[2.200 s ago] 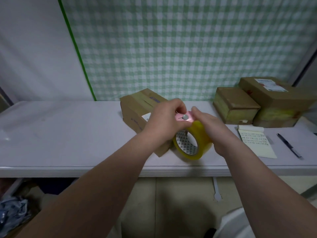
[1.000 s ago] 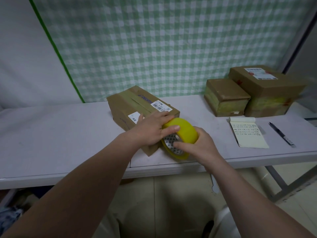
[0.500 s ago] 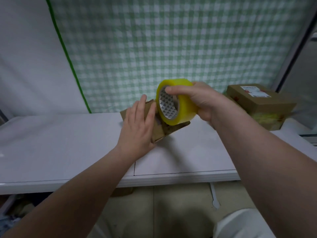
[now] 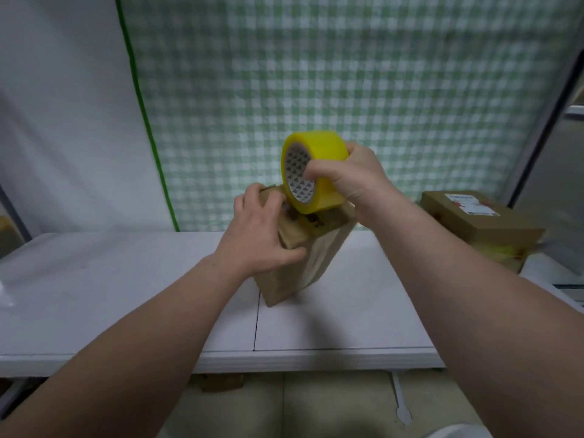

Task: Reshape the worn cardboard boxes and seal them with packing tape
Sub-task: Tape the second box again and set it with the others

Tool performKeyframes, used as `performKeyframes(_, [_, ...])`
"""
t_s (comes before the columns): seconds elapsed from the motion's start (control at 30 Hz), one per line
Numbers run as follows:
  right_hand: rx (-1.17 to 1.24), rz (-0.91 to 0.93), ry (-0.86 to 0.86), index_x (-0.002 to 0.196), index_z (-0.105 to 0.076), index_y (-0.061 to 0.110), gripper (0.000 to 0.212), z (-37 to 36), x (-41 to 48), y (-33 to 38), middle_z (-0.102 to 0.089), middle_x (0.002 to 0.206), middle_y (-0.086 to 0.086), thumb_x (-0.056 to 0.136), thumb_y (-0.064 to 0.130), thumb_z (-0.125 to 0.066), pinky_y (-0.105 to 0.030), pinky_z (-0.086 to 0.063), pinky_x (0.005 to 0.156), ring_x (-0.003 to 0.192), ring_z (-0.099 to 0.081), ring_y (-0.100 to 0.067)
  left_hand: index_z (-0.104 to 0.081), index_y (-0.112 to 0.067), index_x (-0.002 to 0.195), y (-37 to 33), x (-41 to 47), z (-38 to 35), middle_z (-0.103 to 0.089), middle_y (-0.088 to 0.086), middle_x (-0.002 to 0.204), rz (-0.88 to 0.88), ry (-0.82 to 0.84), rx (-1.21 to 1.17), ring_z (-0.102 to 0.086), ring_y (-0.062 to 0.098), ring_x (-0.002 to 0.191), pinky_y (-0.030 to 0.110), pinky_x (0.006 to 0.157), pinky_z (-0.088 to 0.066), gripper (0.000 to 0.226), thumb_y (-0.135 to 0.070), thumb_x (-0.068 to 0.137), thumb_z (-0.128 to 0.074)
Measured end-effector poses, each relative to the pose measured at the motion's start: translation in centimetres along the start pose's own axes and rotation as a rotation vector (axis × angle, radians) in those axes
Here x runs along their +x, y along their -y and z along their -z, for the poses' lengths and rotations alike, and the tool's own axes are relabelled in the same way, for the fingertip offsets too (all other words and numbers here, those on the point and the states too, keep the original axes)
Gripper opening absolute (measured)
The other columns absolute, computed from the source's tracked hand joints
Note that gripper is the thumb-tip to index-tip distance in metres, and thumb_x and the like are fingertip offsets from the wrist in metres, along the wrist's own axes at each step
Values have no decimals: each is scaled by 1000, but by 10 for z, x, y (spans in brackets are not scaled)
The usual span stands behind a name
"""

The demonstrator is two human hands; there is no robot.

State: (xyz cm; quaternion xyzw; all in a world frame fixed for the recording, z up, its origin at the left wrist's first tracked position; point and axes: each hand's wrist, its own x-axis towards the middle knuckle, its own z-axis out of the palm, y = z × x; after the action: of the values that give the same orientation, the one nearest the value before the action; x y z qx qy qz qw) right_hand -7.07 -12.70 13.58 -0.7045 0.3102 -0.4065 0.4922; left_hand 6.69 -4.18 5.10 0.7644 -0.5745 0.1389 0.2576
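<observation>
White table before a green-checked curtain. At the table's middle: cardboard box propped on end and tilted, steadied by left hand with fingers curled over its top, presumably to present the upper seam; yellow tape roll gripped in right hand, thumb in the core, at that top end. Second box by the right edge.
</observation>
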Motion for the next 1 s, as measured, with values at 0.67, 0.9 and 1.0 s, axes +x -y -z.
performKeyframes(0.67, [-96, -312, 170, 83, -68, 17, 27, 45, -32, -30, -69, 73, 1, 68, 35, -80, -25, -47, 58, 66, -65, -15, -41, -29, 118, 25, 58, 8, -35, 0, 117, 167, 307, -182, -40, 22, 111, 43, 93, -46, 91, -68, 40, -69])
performKeyframes(0.9, [-54, -281, 110, 86, -69, 16, 24, 29, -41, -60, -71, 79, 3, 70, 31, -79, -19, -45, 50, 66, -66, -9, -40, -27, 114, 27, 62, 8, -39, 0, 118, 155, 308, -225, -45, 20, 107, 38, 86, -49, 83, -61, 46, -75])
performKeyframes(1.0, [-46, -281, 77, 84, -67, 16, 24, 23, -40, -71, -72, 82, 2, 69, 30, -80, -22, -46, 55, 72, -67, -12, -41, -24, 116, 27, 63, 9, -41, 1, 118, 142, 326, -231, -46, 19, 106, 33, 79, -48, 79, -53, 55, -82])
